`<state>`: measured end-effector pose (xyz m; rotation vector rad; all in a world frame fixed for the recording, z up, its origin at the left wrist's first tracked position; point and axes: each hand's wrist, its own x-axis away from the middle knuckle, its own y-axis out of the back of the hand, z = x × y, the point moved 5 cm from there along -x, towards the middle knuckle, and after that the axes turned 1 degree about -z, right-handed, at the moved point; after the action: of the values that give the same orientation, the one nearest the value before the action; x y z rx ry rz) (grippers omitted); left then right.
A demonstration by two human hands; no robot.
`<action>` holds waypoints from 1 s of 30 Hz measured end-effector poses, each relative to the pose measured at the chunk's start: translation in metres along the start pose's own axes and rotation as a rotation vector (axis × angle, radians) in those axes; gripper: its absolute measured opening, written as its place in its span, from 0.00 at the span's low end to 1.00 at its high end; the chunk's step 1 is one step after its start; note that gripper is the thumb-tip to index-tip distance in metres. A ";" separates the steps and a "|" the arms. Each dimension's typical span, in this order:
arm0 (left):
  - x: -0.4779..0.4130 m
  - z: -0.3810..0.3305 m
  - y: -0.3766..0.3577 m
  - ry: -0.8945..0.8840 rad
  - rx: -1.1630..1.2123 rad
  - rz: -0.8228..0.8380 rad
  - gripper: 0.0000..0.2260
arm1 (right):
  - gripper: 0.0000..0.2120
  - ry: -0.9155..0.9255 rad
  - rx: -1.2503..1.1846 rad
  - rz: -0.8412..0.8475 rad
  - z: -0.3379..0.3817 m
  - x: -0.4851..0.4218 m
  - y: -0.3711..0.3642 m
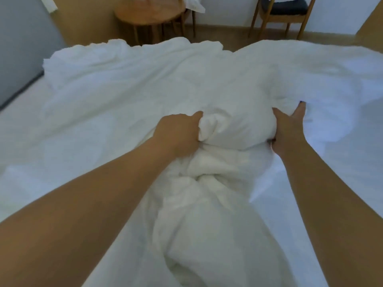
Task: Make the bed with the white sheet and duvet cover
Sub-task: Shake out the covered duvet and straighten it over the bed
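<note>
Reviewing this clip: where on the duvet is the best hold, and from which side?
The bunched lump in the middle of the duvet, from both flanks, reaching in from the near side. It bulges up as a thick fold fingers can dig into: the left hand grips its left, the right hand cups its right. The flatter spread beyond offers no such handle.

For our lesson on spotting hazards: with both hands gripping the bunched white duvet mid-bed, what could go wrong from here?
1. The duvet is bunched and twisted between the left hand and right hand; spreading it may leave lumps.
2. Its far edge lies at the bed's end near the round table; a hard shake might slide it off.
</note>
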<state>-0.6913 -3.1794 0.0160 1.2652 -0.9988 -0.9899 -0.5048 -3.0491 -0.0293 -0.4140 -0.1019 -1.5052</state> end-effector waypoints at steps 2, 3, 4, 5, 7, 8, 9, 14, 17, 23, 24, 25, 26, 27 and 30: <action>0.008 0.045 0.005 0.042 0.064 -0.021 0.20 | 0.43 0.082 0.086 0.091 0.011 0.008 -0.067; 0.013 0.073 0.008 0.062 0.082 -0.029 0.19 | 0.44 0.116 0.148 0.137 0.013 0.014 -0.105; 0.020 0.103 0.012 0.086 0.096 -0.048 0.18 | 0.45 0.145 0.212 0.184 0.014 0.022 -0.144; 0.028 0.135 0.017 0.119 0.108 -0.075 0.18 | 0.45 0.175 0.259 0.235 0.012 0.031 -0.185; 0.053 0.207 0.022 0.216 0.135 -0.127 0.18 | 0.41 0.260 0.303 0.352 0.002 0.059 -0.274; 0.068 0.244 0.021 0.274 0.146 -0.135 0.18 | 0.37 0.308 0.313 0.411 -0.006 0.075 -0.319; 0.085 0.280 0.018 0.335 0.160 -0.130 0.18 | 0.33 0.340 0.311 0.470 -0.018 0.092 -0.360; 0.185 0.426 -0.045 0.721 0.275 0.019 0.14 | 0.30 0.475 0.628 0.730 -0.129 0.184 -0.522; 0.240 0.463 -0.107 0.890 0.328 0.154 0.14 | 0.34 0.488 0.928 0.882 -0.210 0.236 -0.562; 0.261 0.467 -0.151 0.936 0.340 0.202 0.19 | 0.31 0.456 1.078 0.842 -0.268 0.258 -0.556; 0.260 0.467 -0.150 0.937 0.330 0.190 0.20 | 0.31 0.450 1.077 0.833 -0.266 0.257 -0.555; 0.259 0.465 -0.147 0.937 0.315 0.180 0.22 | 0.31 0.455 1.066 0.825 -0.262 0.257 -0.553; 0.257 0.463 -0.144 0.937 0.294 0.179 0.24 | 0.31 0.462 1.053 0.819 -0.257 0.258 -0.550; 0.254 0.460 -0.137 0.938 0.260 0.176 0.28 | 0.30 0.472 1.045 0.816 -0.250 0.258 -0.546; 0.242 0.448 -0.105 0.934 0.162 0.048 0.38 | 0.28 0.479 1.041 0.859 -0.229 0.256 -0.528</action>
<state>-1.0595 -3.5386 -0.0586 1.5915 -0.3665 -0.1943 -1.0450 -3.3717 -0.0532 0.6795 -0.2669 -0.5200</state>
